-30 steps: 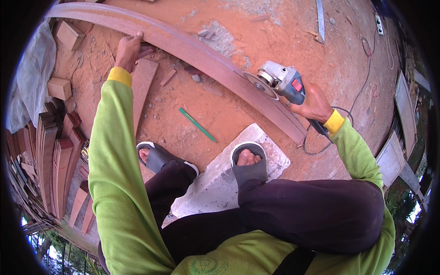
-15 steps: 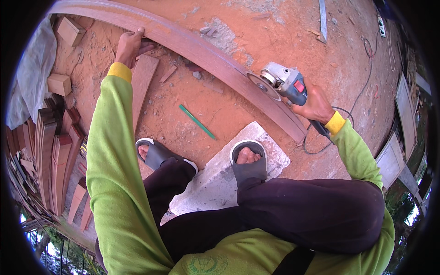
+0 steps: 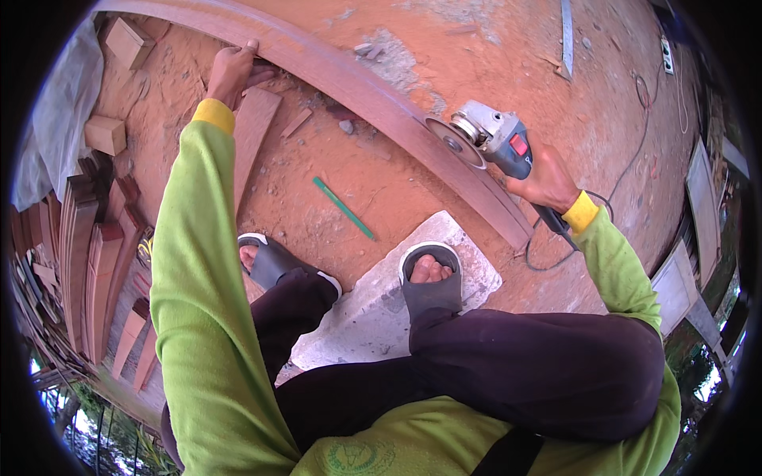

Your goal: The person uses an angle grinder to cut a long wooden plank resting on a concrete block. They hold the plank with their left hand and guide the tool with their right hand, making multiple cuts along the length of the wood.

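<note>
A long, curved reddish-brown wooden board (image 3: 341, 82) sweeps from the upper left to the centre right. My left hand (image 3: 232, 73) grips its near edge, thumb on top and fingers curled beneath. In my right hand (image 3: 546, 178) is an angle grinder (image 3: 504, 147) with a grey head, dark body and red switch. Its cutting disc (image 3: 454, 143) stands at the board's face near the right end. A narrow slit runs from the disc toward that end. Whether the disc is spinning, I cannot tell.
A green pencil (image 3: 343, 208) lies on the orange dirt. My sandalled foot (image 3: 430, 278) rests on a pale slab (image 3: 357, 325). Wood blocks (image 3: 105, 135), stacked curved planks (image 3: 103, 278) and plastic sheeting (image 3: 59, 119) are at left. The grinder's cord (image 3: 623, 174) trails right toward a socket strip (image 3: 667, 55).
The grinder has shifted slightly up along the board, away from its right end. My left hand keeps its grip, and the view has tilted a little.
</note>
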`<action>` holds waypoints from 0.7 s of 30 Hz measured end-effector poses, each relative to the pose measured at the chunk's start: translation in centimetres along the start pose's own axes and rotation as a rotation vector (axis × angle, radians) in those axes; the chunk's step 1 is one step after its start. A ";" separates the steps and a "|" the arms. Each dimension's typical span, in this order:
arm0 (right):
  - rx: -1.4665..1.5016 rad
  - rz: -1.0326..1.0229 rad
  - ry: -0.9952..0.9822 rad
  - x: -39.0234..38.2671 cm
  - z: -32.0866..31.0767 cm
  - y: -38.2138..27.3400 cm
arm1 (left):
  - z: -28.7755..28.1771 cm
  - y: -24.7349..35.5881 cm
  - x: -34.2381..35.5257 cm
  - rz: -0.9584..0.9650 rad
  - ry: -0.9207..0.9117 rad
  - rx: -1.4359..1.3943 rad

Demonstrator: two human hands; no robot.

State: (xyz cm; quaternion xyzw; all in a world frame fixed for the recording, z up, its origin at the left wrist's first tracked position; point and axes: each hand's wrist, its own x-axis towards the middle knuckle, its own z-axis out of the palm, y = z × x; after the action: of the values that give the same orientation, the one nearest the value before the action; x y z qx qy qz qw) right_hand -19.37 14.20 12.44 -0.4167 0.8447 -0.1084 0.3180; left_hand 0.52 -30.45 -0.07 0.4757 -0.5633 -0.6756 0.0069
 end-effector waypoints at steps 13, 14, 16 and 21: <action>-0.018 -0.026 0.018 0.6 0.3 0.4 | 0.2 -0.2 -0.1 0.067 0.010 0.009; -0.030 -0.024 0.015 0.6 0.4 0.5 | 0.1 -0.3 0.0 0.067 0.006 0.007; -0.057 -0.019 0.011 0.6 0.4 0.6 | 0.1 -0.4 0.0 0.063 0.010 0.004; -0.055 -0.023 0.006 0.5 0.3 0.4 | 0.3 -0.5 0.0 0.082 0.025 -0.005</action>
State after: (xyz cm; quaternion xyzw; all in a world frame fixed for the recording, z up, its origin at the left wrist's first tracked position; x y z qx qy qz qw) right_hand -19.67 14.06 11.82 -0.4345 0.8435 -0.0899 0.3026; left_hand 0.62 -30.06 -0.45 0.4605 -0.5806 -0.6701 0.0430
